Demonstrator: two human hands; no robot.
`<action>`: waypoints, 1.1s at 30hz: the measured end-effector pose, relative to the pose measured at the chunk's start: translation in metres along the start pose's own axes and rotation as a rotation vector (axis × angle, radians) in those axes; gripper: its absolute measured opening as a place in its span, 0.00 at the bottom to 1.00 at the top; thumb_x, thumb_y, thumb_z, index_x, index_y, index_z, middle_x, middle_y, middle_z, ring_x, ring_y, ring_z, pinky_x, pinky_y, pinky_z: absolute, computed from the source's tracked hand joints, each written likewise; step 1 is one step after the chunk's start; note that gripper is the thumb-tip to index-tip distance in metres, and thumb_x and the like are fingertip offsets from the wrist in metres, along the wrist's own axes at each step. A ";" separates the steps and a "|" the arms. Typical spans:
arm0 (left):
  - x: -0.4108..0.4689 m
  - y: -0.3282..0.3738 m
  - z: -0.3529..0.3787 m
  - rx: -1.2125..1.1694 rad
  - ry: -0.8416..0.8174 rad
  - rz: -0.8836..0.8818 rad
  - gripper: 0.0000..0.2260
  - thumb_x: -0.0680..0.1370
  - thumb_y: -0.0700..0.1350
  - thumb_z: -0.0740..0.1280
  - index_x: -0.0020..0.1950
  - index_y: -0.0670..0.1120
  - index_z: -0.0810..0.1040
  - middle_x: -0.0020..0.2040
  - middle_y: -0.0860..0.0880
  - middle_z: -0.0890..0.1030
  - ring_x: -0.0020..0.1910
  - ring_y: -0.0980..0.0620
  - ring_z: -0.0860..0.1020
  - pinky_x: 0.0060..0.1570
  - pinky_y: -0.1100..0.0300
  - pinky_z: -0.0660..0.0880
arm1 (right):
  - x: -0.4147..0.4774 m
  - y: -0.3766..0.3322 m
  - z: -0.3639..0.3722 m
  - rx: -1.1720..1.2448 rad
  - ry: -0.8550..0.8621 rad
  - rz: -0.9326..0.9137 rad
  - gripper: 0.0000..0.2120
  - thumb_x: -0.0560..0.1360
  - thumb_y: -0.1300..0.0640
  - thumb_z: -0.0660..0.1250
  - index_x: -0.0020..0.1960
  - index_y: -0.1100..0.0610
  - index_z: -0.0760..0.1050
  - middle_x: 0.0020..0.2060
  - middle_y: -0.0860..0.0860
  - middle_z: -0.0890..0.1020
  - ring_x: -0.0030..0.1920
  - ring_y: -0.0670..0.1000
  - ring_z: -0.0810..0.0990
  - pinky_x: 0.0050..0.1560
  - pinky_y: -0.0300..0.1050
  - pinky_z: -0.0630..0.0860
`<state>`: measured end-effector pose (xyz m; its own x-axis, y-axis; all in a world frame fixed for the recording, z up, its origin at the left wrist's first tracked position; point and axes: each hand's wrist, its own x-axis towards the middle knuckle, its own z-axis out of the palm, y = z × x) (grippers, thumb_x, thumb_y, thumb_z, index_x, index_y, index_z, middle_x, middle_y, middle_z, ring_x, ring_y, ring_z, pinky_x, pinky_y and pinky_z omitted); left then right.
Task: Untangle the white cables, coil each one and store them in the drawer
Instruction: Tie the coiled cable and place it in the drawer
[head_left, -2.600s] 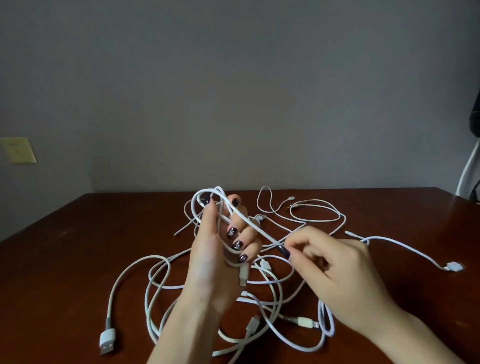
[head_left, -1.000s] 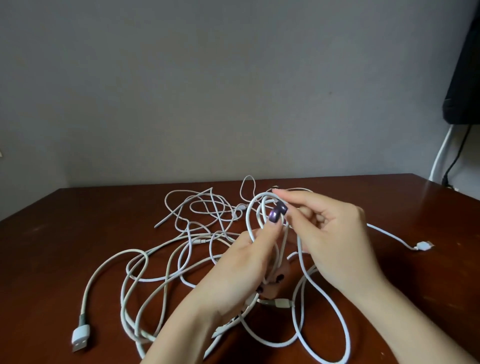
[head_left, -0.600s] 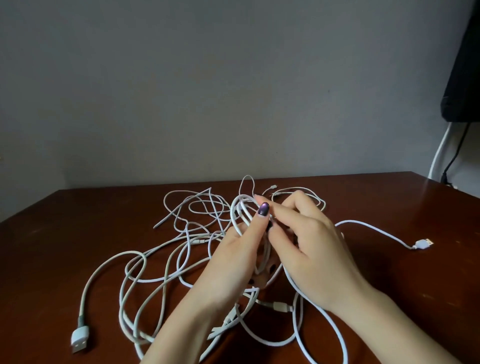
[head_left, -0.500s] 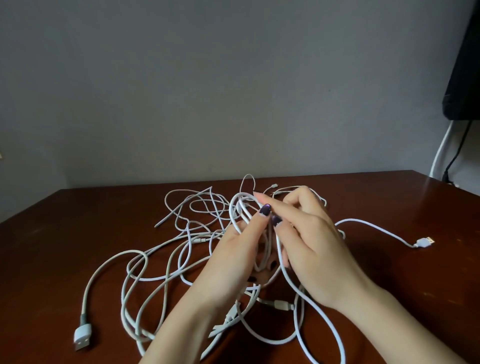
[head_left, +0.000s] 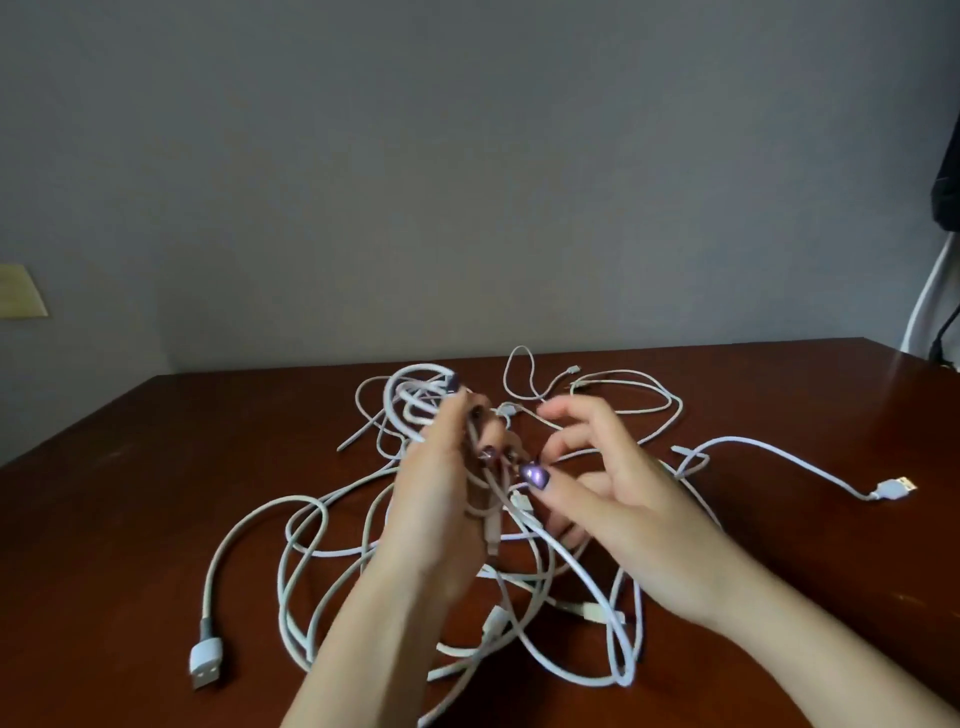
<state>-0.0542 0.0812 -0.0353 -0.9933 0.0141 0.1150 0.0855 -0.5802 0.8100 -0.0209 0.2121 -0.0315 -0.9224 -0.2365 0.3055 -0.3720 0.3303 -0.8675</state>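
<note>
Gripping several raised loops of the white cables (head_left: 420, 368) in curled fingers, the left hand (head_left: 431, 509) stands upright over the tangle, which sprawls across the middle of the dark wooden table (head_left: 130, 519). Right hand (head_left: 618, 499) just beside it, fingers loosely bent and spread apart, thumb tip near a strand, holding nothing I can make out. One USB plug (head_left: 205, 662) lies near left of the tangle, a second USB plug (head_left: 894, 488) well out to the right.

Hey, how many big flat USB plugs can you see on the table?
2. Left USB plug lies near-left of the tangle; right USB plug ends a cable trailing far right. Smaller connectors sit within the tangle, and the left hand or right hand may hide more.
</note>
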 end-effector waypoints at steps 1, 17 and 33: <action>0.003 0.005 -0.002 -0.102 0.021 0.009 0.15 0.80 0.50 0.56 0.34 0.47 0.68 0.25 0.52 0.63 0.24 0.54 0.66 0.30 0.61 0.65 | -0.001 0.000 0.004 0.002 -0.023 0.004 0.14 0.72 0.45 0.69 0.55 0.41 0.68 0.47 0.41 0.75 0.40 0.58 0.80 0.48 0.54 0.77; 0.003 0.012 -0.005 -0.175 0.053 0.072 0.18 0.82 0.57 0.51 0.37 0.48 0.65 0.26 0.53 0.63 0.28 0.55 0.63 0.36 0.59 0.62 | -0.007 0.001 0.011 -0.332 0.051 -0.346 0.17 0.73 0.58 0.68 0.56 0.40 0.75 0.51 0.37 0.73 0.43 0.45 0.78 0.36 0.34 0.75; -0.006 -0.005 0.007 -0.027 0.017 -0.008 0.19 0.81 0.59 0.53 0.38 0.48 0.69 0.29 0.53 0.69 0.28 0.55 0.68 0.34 0.59 0.63 | -0.005 0.000 0.006 -0.963 0.314 -0.687 0.14 0.71 0.51 0.62 0.52 0.53 0.80 0.47 0.48 0.80 0.45 0.50 0.77 0.56 0.50 0.70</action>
<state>-0.0478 0.0891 -0.0360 -0.9951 0.0057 0.0985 0.0752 -0.6017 0.7952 -0.0153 0.2076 -0.0351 -0.4390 -0.4412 0.7827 -0.5936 0.7964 0.1159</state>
